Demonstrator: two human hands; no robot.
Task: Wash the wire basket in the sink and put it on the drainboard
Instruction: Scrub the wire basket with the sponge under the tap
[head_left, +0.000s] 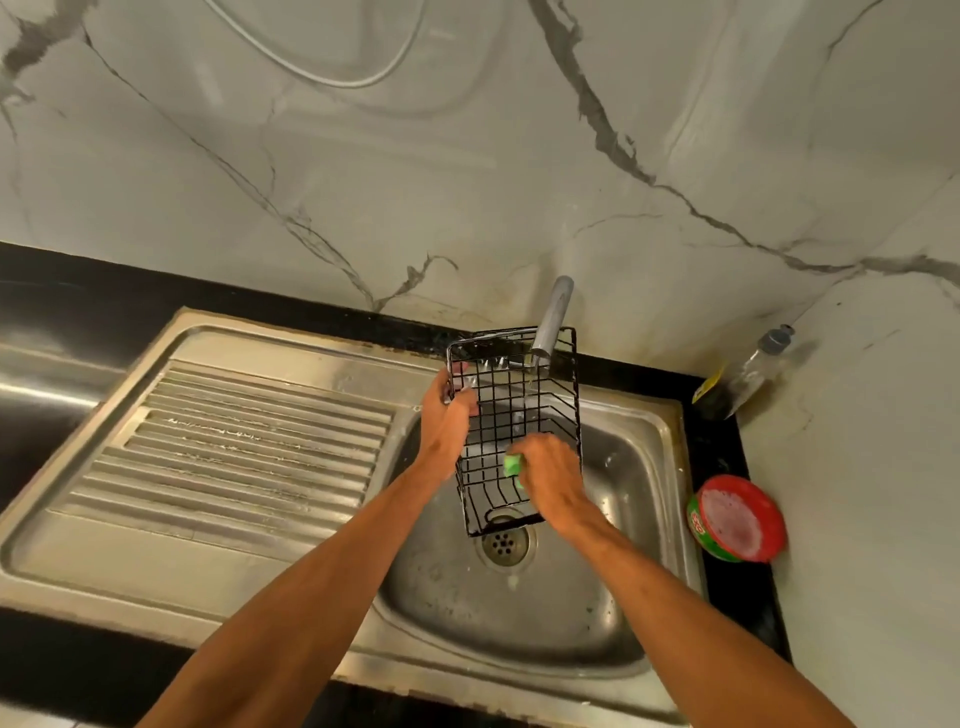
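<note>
Writing: the round tub (737, 519) at the right carries red and yellow lettering on its green side, too blurred to read; the clear bottle (748, 374) in the corner has a yellow and black label, also unreadable.
Wire basket (519, 400): black coated wire in a square grid, rectangular and open-topped, with a looped wire piece at its near end; it looks wet.
Basket position: held up over the sink (623, 467), tilted with its far end raised under the spout of the grey faucet (553, 322) and its near end low, just above the drain (505, 543).
Left hand (447, 410): fingers curled round the far left rim of the basket, gripping the wire.
Right hand (550, 478): fingers bunched together, pinching a green sponge (513, 465) and pressing it against the wires near the basket's lower part.
Sink: stainless steel, its bowl spotted with droplets and flecks.
Drainboard (249, 447): ribbed steel, left of the bowl, with streaks of water on the ridges.
Bench (722, 457): black stone around the sink; the tub and the bottle stand on its right strip, well apart from the basket.
Wall (467, 182): pale marble with grey veins.
</note>
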